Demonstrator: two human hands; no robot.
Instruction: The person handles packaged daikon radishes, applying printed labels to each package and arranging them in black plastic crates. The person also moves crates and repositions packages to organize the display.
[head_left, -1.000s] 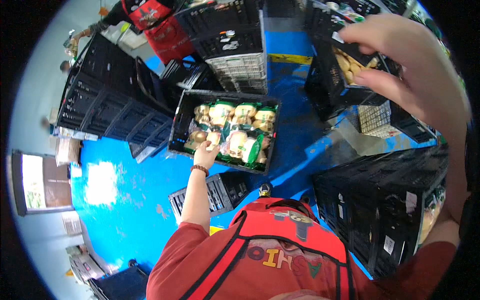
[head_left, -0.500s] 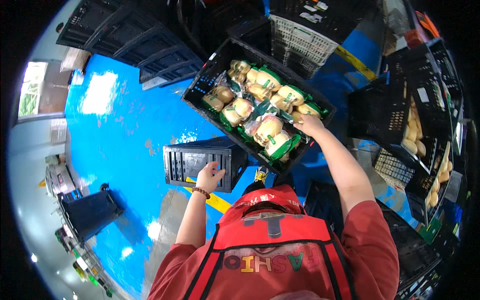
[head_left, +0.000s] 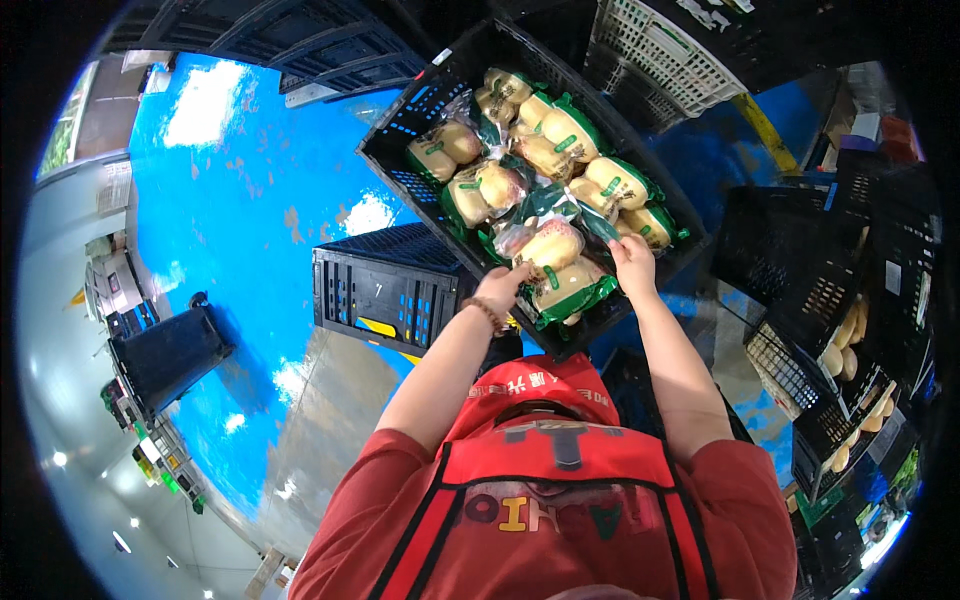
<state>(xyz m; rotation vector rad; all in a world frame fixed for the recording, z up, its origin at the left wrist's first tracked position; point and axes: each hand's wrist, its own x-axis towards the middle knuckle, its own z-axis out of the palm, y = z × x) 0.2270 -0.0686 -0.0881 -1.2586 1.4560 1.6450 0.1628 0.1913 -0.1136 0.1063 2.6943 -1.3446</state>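
A black crate in front of me holds several clear, green-trimmed bags of pale yellow, potato-like produce. My right hand pinches a loose green-and-clear bag end near the crate's right side. At the near left side, my left hand has its fingers curled against the edge of the bag of potatoes, partly hiding that edge. Another green-edged bag lies just below it. A beaded bracelet circles my left wrist.
Another black crate stands on the blue floor to the left. Black crates with loose pale produce are stacked at the right. Behind the main crate is a pale slatted crate. A dark bin stands far left.
My left hand has moved right, from above the left crate to the bags. My right hand has drawn back slightly, pinching a bag end. The view has shifted, so the main crate sits higher.
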